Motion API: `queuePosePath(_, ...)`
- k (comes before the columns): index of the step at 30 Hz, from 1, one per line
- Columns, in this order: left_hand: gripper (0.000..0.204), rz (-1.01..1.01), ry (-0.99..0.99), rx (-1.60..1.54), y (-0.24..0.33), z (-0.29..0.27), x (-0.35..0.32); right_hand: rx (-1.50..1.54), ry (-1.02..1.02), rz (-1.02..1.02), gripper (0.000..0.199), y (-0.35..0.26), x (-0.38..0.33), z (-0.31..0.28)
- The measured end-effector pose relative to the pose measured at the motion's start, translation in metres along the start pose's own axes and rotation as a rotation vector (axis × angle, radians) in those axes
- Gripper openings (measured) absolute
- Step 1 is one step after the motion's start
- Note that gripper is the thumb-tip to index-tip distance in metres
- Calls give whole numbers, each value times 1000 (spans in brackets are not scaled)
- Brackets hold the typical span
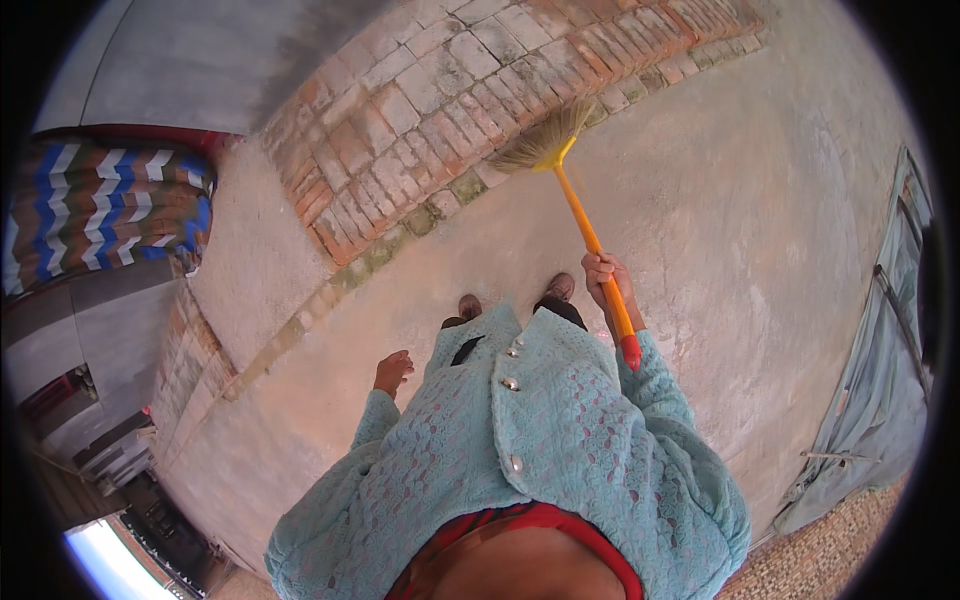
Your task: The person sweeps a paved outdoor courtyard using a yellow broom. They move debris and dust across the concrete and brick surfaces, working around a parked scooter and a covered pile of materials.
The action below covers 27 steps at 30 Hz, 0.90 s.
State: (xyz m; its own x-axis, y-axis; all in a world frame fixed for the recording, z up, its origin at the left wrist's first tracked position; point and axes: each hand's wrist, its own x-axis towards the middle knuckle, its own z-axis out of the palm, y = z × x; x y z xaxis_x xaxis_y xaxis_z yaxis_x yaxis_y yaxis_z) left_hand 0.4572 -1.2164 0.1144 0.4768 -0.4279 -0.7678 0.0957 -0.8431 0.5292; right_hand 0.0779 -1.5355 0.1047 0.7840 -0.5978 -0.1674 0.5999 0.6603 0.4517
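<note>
Head view, left to right. Far left: striped cover (105, 210), blue, white and brown, beyond the floor's left side. Next, brickwork (400, 150), its long near edge running diagonally along the concrete floor (740, 240). Left grip (395, 372) hangs beside the body, fingers loosely half-curled, nothing seen in it. Two shoes, left one (469, 305) and right one (560, 288), on the floor, a little back from the brick edge.

Then the broom (583, 222): orange handle, yellow collar, straw bristles (540, 140) splayed over the brickwork's near edge, toward its right end. Pressure on the ground can't be told. Right grip (606, 276) closed round the handle partway up; red end (630, 353) juts past it toward the sleeve (655, 395). Far right: grey-blue sheet (860, 380) along the floor's right edge.

Doing it well, as judged: bristles low and fanned, short strokes along the brick edge so the joint gets cleaned, strokes kept clear of the shoes; wrist loose, red end kept off the sleeve. Left grip could steady the handle.
</note>
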Motion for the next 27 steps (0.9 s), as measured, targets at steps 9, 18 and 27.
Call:
queuePosePath(9, 40, -82, 69, 66, 49, 20, -39, 80, 132, -155, 8, -114, 20, 1)
queuePosePath(18, 37, -14, 43, 116, 29, 33, -27, -111, 2, -172, 13, -93, -56, 45)
queuePosePath(27, 37, 156, 14, 317, 57, 52, -25, 273, 102, 79, 33, -27, -29, 65)
